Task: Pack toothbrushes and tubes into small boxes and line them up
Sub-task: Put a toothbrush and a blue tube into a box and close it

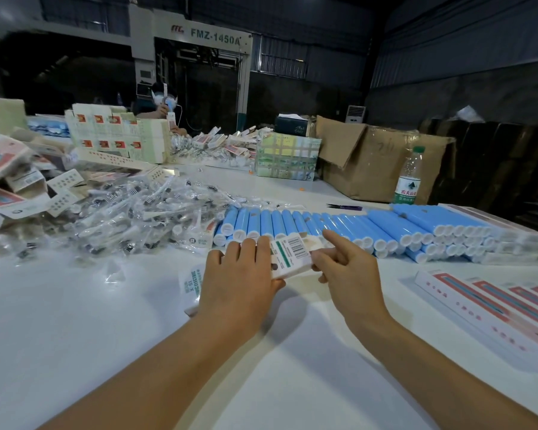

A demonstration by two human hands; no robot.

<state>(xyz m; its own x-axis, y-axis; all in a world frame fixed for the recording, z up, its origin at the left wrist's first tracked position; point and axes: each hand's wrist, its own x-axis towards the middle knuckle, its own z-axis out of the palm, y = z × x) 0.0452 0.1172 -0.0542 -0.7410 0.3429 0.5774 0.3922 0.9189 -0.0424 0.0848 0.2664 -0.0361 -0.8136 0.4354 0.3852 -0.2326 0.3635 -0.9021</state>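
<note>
White desk (106, 305) under dim factory light: left hand (239, 283) grips a small box (289, 259) mid-desk, right hand (348, 268) pinching its end. Closing seems underway; next, set it beside finished boxes (491, 308).

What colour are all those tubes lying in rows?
The tubes are light blue with white caps, seen in the head view.

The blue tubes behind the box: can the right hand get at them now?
Probably yes: the right hand only pinches the box end, and the blue tubes lie uncovered just beyond its raised forefinger.
</note>
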